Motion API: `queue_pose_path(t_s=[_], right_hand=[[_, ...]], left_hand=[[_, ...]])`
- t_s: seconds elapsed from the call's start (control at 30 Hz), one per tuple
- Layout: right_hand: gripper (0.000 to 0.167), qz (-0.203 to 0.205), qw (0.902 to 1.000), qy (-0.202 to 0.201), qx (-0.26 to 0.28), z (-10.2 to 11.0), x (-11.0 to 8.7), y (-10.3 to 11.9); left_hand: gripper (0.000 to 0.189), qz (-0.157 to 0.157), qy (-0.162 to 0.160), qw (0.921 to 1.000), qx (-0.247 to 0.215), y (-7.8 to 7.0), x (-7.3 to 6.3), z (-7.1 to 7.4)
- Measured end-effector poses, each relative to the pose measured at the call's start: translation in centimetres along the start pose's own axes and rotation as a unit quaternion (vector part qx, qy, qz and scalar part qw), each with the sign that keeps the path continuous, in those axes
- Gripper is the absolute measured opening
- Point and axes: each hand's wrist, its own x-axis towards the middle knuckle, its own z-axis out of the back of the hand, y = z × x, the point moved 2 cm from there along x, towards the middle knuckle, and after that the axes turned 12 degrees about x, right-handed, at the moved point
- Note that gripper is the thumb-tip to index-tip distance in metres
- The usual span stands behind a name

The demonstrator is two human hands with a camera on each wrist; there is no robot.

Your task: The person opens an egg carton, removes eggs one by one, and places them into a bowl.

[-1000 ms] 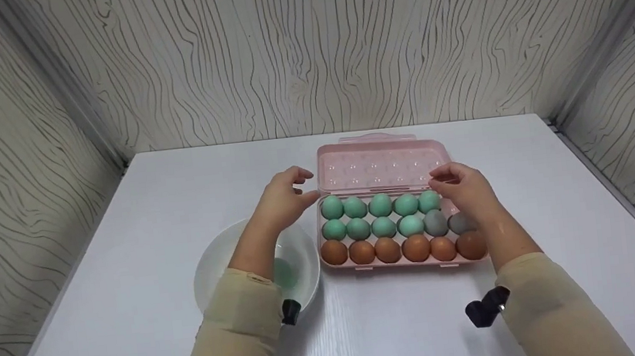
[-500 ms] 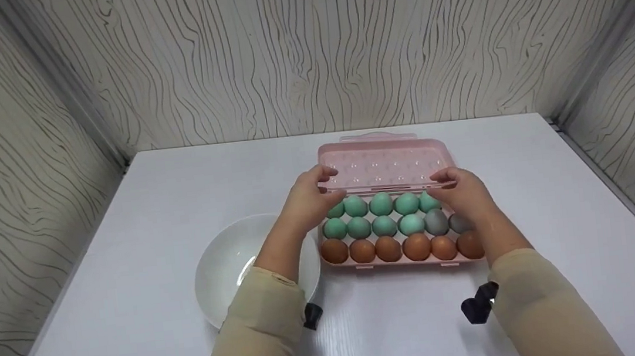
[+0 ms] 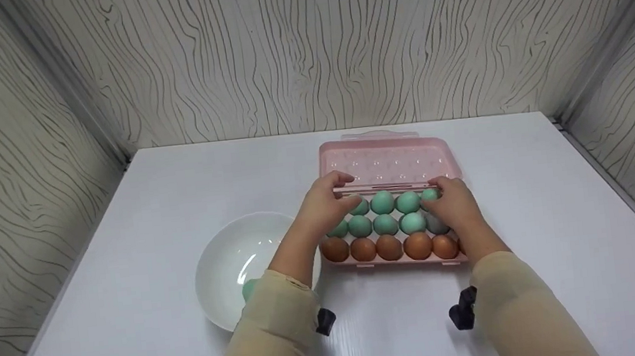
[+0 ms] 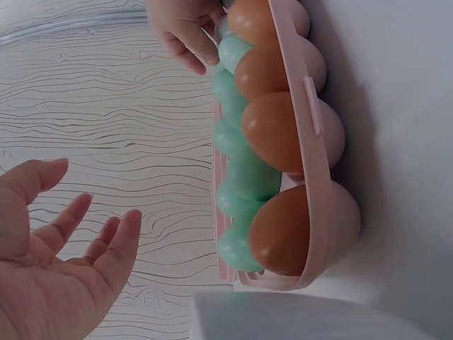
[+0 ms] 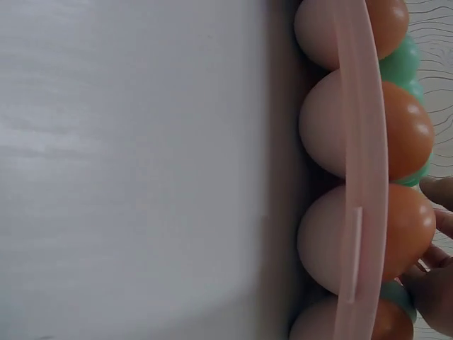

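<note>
My left hand (image 3: 320, 207) hovers above the left end of a pink egg box (image 3: 402, 264), its fingers parted and loosely bent around nothing. It covers part of the left-hand green eggs. In the left wrist view the same hand (image 4: 64, 262) shows an empty palm. My right hand (image 3: 455, 203) is at the box's right end, with thumb and forefinger on either side of a green egg (image 3: 429, 194) in the back row, pinching it. Green eggs (image 3: 382, 202) fill the back rows, and brown eggs (image 3: 389, 247) line the front row. My right hand hides the right-end places.
A white bowl (image 3: 215, 271) stands left of the box, partly under my left forearm, with a green egg (image 3: 249, 289) in it. The pink lid (image 3: 389, 161) lies folded back behind the eggs. Wood-patterned panels (image 3: 304, 49) enclose the white table (image 3: 139, 220).
My left hand has moved right from beside the box to over its left end. My right hand has moved slightly left and down, and its fingers have closed around a back-row green egg.
</note>
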Motion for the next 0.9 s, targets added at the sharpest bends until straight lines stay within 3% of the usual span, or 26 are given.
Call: queue_pose_path(t_s=[0.13, 0.3, 0.9], right_hand=[[0.052, -0.005, 0.9988, -0.009, -0.048, -0.4, -0.3, 0.2], [0.047, 0.027, 0.9946, -0.025, -0.097, -1.0, -0.3, 0.5], [0.030, 0.066, 0.9883, -0.046, -0.130, -1.1, -0.2, 0.5]], left_hand=[[0.035, 0.005, 0.010, 0.9999, 0.003, 0.2, 0.1, -0.3], [0.034, 0.000, 0.015, 0.9999, 0.005, 0.1, 0.1, -0.5], [0.032, 0.001, 0.014, 0.9998, 0.011, 0.1, 0.0, -0.5]])
